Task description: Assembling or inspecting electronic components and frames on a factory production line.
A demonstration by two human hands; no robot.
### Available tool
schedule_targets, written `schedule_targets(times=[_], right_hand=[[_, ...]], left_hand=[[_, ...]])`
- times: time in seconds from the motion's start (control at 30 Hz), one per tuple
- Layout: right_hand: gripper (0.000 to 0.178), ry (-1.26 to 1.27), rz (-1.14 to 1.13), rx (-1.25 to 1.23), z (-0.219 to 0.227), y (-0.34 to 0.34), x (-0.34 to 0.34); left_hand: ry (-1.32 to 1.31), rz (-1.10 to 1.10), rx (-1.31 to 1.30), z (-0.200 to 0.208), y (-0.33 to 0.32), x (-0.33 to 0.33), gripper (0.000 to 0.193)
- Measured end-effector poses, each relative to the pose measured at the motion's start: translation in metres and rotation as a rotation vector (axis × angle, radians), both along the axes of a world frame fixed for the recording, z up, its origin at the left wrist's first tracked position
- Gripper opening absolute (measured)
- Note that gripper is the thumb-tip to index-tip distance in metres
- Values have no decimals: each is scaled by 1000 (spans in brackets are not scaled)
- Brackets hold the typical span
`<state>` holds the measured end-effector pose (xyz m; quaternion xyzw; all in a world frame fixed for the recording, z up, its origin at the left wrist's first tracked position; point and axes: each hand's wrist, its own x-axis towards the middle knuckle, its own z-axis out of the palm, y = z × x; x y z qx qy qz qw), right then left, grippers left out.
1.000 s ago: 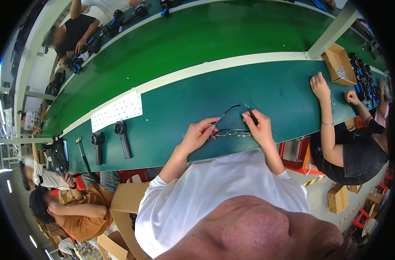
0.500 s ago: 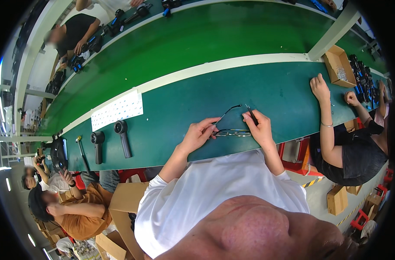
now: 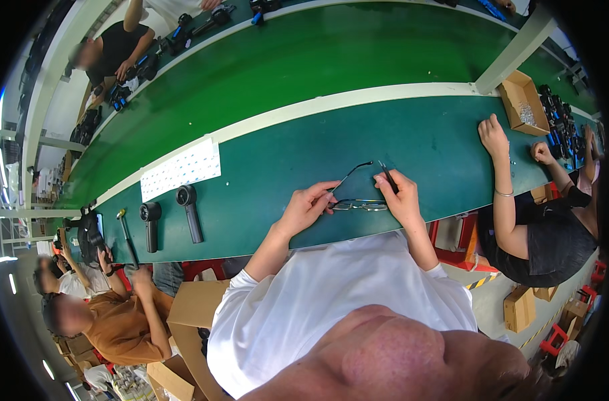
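Observation:
Over the near edge of the green table, my left hand (image 3: 307,211) grips a pair of thin-framed eyeglasses (image 3: 359,206) near one hinge. One dark temple arm points up and away from me, while the lenses lie between my hands. My right hand (image 3: 403,200) is closed on black tweezers (image 3: 388,175), their thin tips pointing away from me. Its fingers are beside the other end of the eyeglasses; whether they touch the frame is hard to tell.
Left on the table (image 3: 284,144) are two dark handheld fans (image 3: 189,212), a hammer-like tool (image 3: 126,235) and a white sheet (image 3: 181,170). A white rail separates the table from a green conveyor belt (image 3: 304,53). At right, a co-worker's arm (image 3: 504,174) rests near a parts box (image 3: 522,103).
My hands, the eyeglasses and the tweezers stay in place. The co-worker in brown at left has lowered a hand from the face and turned. Specks on the conveyor belt have shifted slightly left.

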<state>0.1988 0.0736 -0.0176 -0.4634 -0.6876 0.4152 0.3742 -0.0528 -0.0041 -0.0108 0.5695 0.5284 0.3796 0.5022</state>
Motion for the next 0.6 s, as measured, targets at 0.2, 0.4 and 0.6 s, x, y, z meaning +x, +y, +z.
schedule_targets(times=[0.2,0.4,0.6], right_hand=[[11,-10,6,-4,1,-1,-2],[11,53,-18,48,-4,-1,-3],[10,-21,5,-3,2,0,-1]], left_hand=[[-3,4,2,0,-1,0,34],[-7,5,-9,1,0,1,34],[3,0,-1,0,0,0,34]])
